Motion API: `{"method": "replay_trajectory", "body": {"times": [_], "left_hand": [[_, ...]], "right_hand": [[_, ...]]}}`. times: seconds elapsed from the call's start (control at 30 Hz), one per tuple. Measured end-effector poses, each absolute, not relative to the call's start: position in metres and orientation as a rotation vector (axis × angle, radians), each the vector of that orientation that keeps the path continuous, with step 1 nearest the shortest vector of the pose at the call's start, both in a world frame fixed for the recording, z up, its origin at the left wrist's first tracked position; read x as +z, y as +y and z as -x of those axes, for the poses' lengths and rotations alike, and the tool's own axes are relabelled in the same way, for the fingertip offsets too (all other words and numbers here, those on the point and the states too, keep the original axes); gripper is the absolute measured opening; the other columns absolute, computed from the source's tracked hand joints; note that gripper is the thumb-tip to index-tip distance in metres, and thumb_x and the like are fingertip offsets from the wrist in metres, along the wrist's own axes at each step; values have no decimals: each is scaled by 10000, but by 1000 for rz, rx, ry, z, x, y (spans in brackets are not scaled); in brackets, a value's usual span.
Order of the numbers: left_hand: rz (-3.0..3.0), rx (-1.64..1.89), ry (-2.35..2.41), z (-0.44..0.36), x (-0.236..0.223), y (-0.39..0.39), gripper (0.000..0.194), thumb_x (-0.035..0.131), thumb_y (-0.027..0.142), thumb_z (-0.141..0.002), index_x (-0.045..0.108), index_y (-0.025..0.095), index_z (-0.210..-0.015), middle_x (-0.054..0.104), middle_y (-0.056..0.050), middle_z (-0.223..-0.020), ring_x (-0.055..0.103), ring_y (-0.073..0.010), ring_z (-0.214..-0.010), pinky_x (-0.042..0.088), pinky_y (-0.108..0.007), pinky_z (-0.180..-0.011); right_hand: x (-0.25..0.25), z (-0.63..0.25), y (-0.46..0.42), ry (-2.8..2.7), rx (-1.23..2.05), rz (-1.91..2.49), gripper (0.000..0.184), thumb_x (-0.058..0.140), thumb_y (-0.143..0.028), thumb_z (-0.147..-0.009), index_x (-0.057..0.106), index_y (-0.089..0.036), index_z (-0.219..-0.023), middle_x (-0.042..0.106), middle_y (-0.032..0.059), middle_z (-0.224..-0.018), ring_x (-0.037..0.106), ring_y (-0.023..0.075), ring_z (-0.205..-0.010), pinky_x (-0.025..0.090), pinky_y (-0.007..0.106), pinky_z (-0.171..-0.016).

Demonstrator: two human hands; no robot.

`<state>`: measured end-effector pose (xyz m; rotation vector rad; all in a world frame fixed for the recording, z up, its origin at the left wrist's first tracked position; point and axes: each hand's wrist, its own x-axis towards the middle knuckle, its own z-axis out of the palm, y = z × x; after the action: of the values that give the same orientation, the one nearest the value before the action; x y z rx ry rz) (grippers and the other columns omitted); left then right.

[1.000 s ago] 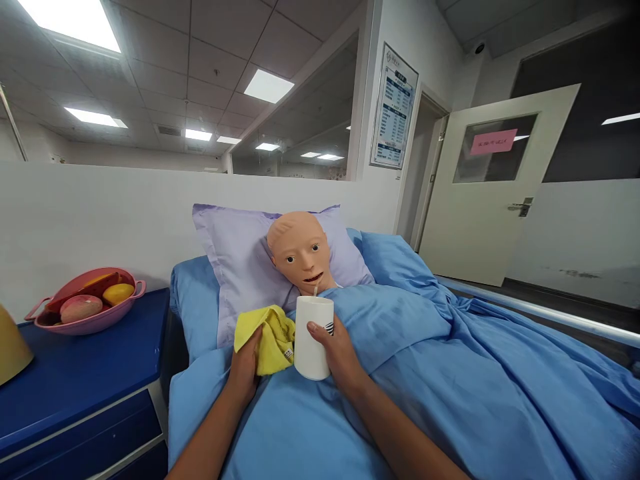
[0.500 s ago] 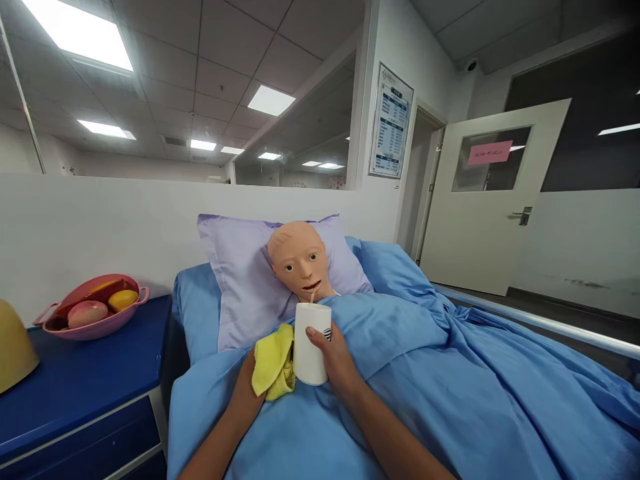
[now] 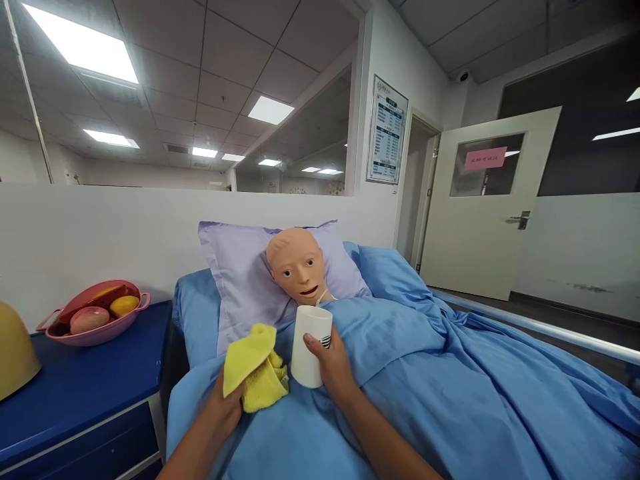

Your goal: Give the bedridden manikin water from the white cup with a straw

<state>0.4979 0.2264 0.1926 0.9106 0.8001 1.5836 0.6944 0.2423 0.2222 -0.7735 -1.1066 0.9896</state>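
A manikin's head (image 3: 296,265) rests on a lilac pillow (image 3: 240,277) in a bed under a blue blanket (image 3: 430,373). My right hand (image 3: 330,363) is closed round a white cup (image 3: 310,345), held upright just below the manikin's chin. A thin straw tip shows near the chin, beside the cup's rim. My left hand (image 3: 225,408) grips a yellow cloth (image 3: 254,373), which hangs to the left of the cup over the blanket.
A blue bedside cabinet (image 3: 85,387) stands at the left with a pink bowl of fruit (image 3: 95,319) and a yellow rounded object (image 3: 15,353) at the edge. A bed rail (image 3: 550,330) runs along the right. A white door (image 3: 487,200) stands ajar behind.
My left hand drew the yellow cloth down and left, away from the cup. The cup tilted back slightly from the manikin's mouth and the straw left its lips.
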Motion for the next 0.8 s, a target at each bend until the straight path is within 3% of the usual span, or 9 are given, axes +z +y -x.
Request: {"method": "replay_trajectory", "body": {"times": [0.13, 0.27, 0.37, 0.47, 0.57, 0.67, 0.8], "left_hand": [[-1239, 1578, 1036, -500, 202, 229, 304, 759, 346, -633, 651, 218, -886, 707, -20, -827, 672, -226, -768, 562, -338, -691], [-1418, 1827, 1079, -505, 223, 235, 369, 703, 299, -688, 587, 240, -1033, 671, -23, -905, 647, -200, -738, 555, -326, -626], [-1674, 2018, 1139, -514, 248, 244, 397, 639, 302, -788, 537, 269, -1170, 648, -38, -1040, 647, -222, -871, 572, -369, -718], [-2193, 2178, 978, -530, 279, 262, 426, 567, 256, -861, 469, 266, -1275, 586, -79, -1210, 585, -246, -1108, 527, -445, -929], [-2771, 2043, 697, -556, 304, 285, 511, 527, 189, -879, 377, 203, -1367, 517, -149, -1320, 486, -260, -1265, 459, -486, -1036], [-3132, 1789, 598, -584, 317, 306, 498, 481, 115, -872, 395, 135, -1362, 536, -181, -1315, 478, -263, -1284, 459, -466, -1043], [-3321, 1686, 621, -609, 318, 324, 351, 441, 121, -908, 523, 115, -1249, 639, -137, -1223, 566, -233, -1201, 472, -426, -1039]], "right_hand": [[222, -694, 243, -1115, 853, 795, 525, 776, -464, -671, 583, -201, -1081, 687, 14, -872, 641, 204, -794, 529, 329, -704], [222, -695, 243, -1078, 779, 802, 553, 767, -469, -676, 556, -200, -1111, 677, 16, -895, 629, 198, -777, 523, 332, -702], [224, -696, 243, -1006, 754, 818, 535, 764, -480, -675, 553, -204, -1082, 673, 17, -887, 626, 197, -768, 519, 321, -677], [228, -697, 243, -904, 753, 838, 539, 763, -498, -672, 551, -211, -1076, 672, 17, -886, 628, 199, -753, 518, 316, -646], [231, -698, 244, -825, 757, 804, 620, 760, -508, -668, 532, -220, -1166, 678, 29, -944, 634, 203, -759, 524, 327, -649], [232, -700, 246, -786, 723, 811, 636, 760, -509, -660, 542, -204, -1174, 681, 37, -952, 639, 208, -768, 529, 337, -666], [231, -701, 249, -782, 717, 813, 619, 749, -511, -669, 547, -193, -1160, 677, 30, -914, 644, 217, -767, 533, 351, -670]]}}
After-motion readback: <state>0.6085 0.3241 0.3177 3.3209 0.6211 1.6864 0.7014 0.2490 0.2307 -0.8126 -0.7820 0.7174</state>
